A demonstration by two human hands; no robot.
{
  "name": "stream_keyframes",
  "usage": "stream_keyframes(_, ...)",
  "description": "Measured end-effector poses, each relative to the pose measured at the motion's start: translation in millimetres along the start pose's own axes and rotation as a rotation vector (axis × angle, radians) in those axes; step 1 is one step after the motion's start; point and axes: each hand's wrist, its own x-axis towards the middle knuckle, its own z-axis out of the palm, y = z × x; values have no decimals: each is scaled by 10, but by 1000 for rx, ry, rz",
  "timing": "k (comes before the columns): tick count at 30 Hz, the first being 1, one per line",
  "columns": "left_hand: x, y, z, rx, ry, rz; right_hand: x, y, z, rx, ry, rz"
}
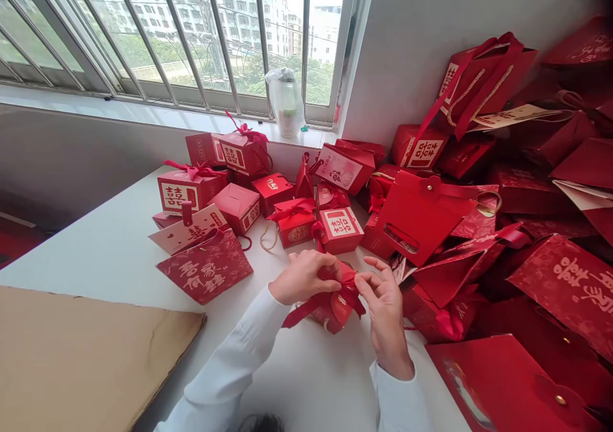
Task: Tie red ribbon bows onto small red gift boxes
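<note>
A small red gift box [330, 317] lies on the white table in front of me, with a red ribbon [306, 309] tied over its top. My left hand [308, 277] pinches the ribbon near its bow, thumb and forefinger together. On the other side, my right hand [384, 302] holds the ribbon between thumb and forefinger, its other fingers loosely raised. The hands hide part of the bow and box. Just beyond them stand a red box with white lettering [341, 229] and a ribboned red box [295, 225].
Red boxes and bags pile up on the right, including a flat red handled bag [424, 215]. A patterned red bag [205, 266] lies left, near a cardboard sheet [96, 355]. A plastic-wrapped cup [287, 103] stands on the sill by the barred window.
</note>
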Motion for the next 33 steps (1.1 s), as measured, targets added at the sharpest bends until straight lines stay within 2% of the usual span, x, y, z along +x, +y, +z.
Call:
stream_keyframes(4,14,-133,-73,-189,-58,93,63,2,-57,-14,-36,31)
stream_keyframes(9,44,-263,-77,-396,-64,142,120,9,-123,-144,-134,50)
stream_keyframes(12,39,-270,-76,-369,-72,167,120,-8,-115,-251,-159,53)
stream_keyframes(16,12,-235,-91,-273,-34,143,89,-42,-79,-279,-151,66)
stream_keyframes(20,-6,-190,-88,-323,-61,162,48,-42,-68,-284,-126,67)
stream_keyframes(28,-17,-124,-78,-275,-95,144,10,47,-99,-207,-101,58)
stream_keyframes(33,-16,-94,-97,-252,-58,130,-7,46,-82,-159,-85,60)
